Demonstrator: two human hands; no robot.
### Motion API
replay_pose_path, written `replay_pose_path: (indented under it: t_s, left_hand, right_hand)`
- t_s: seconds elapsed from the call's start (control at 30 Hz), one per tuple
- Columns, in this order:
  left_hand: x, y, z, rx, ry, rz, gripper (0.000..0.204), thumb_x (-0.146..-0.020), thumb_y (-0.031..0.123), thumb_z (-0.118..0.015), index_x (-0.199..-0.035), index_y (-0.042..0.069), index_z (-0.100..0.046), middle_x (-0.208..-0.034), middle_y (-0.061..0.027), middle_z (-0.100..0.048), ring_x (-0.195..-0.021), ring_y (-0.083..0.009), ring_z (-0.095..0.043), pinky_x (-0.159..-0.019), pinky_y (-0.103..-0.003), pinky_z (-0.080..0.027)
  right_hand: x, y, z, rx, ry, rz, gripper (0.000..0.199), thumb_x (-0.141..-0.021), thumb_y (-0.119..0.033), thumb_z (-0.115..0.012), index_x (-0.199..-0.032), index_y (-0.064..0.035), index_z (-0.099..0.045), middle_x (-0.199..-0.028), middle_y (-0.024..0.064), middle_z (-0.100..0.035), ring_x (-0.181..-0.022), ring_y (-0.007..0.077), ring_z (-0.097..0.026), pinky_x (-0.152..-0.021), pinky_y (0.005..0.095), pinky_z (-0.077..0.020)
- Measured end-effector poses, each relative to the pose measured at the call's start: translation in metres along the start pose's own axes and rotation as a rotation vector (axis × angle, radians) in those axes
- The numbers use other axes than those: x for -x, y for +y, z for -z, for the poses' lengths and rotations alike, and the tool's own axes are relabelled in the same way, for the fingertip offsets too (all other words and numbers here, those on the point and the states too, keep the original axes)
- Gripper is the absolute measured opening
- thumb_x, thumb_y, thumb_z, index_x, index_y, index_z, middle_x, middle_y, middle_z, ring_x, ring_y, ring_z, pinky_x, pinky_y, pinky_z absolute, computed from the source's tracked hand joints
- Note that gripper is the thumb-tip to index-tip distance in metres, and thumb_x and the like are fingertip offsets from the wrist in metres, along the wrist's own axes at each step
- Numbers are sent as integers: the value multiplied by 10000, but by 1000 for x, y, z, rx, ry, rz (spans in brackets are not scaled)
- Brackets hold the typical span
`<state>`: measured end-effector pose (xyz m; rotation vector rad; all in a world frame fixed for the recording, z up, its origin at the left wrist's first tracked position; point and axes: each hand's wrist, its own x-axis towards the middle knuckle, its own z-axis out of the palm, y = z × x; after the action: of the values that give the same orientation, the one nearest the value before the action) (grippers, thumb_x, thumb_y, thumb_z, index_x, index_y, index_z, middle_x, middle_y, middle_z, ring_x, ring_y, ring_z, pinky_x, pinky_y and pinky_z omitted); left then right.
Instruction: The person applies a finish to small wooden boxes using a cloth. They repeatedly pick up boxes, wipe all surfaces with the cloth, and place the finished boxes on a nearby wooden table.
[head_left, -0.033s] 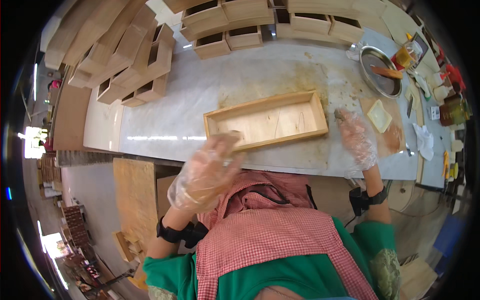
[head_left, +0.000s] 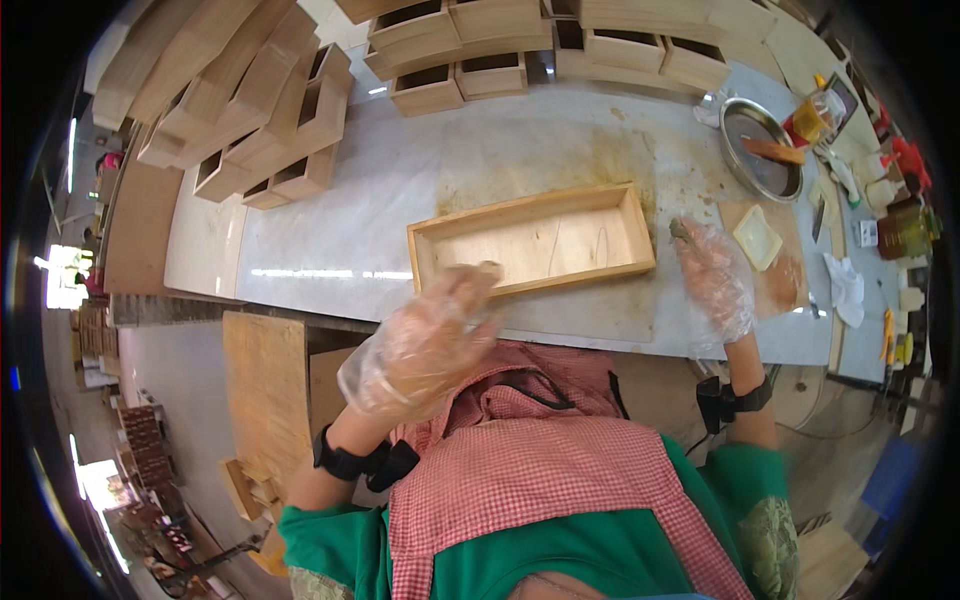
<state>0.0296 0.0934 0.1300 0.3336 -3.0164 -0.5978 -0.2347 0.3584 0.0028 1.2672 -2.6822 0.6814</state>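
A long, shallow wooden box [head_left: 532,241] lies flat and open side up, empty, near the front edge of the table [head_left: 420,180].

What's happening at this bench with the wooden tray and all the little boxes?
A person in thin plastic gloves stands at a stained white worktable. The left hand hovers by the near edge of a shallow open wooden tray; whether it touches is unclear. The right hand rests on the table right of the tray, pinching something small and dark. Finished wooden boxes are stacked behind, and a metal dish sits at far right.
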Motion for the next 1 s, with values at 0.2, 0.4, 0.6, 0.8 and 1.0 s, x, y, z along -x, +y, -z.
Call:
replay_pose_path:
  t_s: [0.2, 0.4, 0.6, 0.8, 1.0]
  left_hand:
    - [-26, -17, -38, -133, -10, -347, 434, -921, 184, -657, -1325, 48, -573, -1144, -133, -639, -1048, -330, -646, -881, -403, -551]
    - [-34, -20, -45, -126, -118, -344, 408, -848, 77, -634, -1253, 47, -590, -1079, -123, -627, -1012, -318, -637, -854, -398, -548]
    - [-34, -8, -52, -312, -128, -248, 313, -861, 60, -618, -1173, 69, -600, -1013, -94, -623, -923, -283, -644, -778, -387, -560]
    - [-40, -8, -45, -257, -156, -270, 305, -870, 84, -614, -1175, 89, -600, -1012, -87, -632, -935, -268, -652, -777, -378, -564]
    - [-28, -19, -52, -186, -22, -344, 361, -875, 108, -622, -1234, 104, -593, -1115, -95, -654, -971, -271, -664, -811, -392, -568]
  right_hand:
    - [-10, -9, -6, -139, 117, 71, 286, -1009, -216, -610, -1260, -92, -666, -1160, 149, -716, -914, 271, -670, -807, 355, -538]
    - [-40, -9, -10, -633, -132, 87, 371, -973, -221, -622, -1322, -97, -608, -1158, 117, -688, -824, 246, -651, -695, 369, -539]
    - [-16, -46, 35, 223, -152, 402, 426, -894, -178, -620, -1319, -149, -613, -814, 67, -591, -787, 286, -657, -654, 402, -541]
    - [-100, -11, 7, 157, -10, 471, 273, -943, -215, -582, -1190, -115, -645, -884, 123, -664, -840, 323, -675, -684, 444, -555]
    - [-124, -91, 25, 134, -362, 496, 274, -952, -232, -586, -1194, -123, -656, -920, 116, -648, -874, 329, -668, -714, 447, -550]
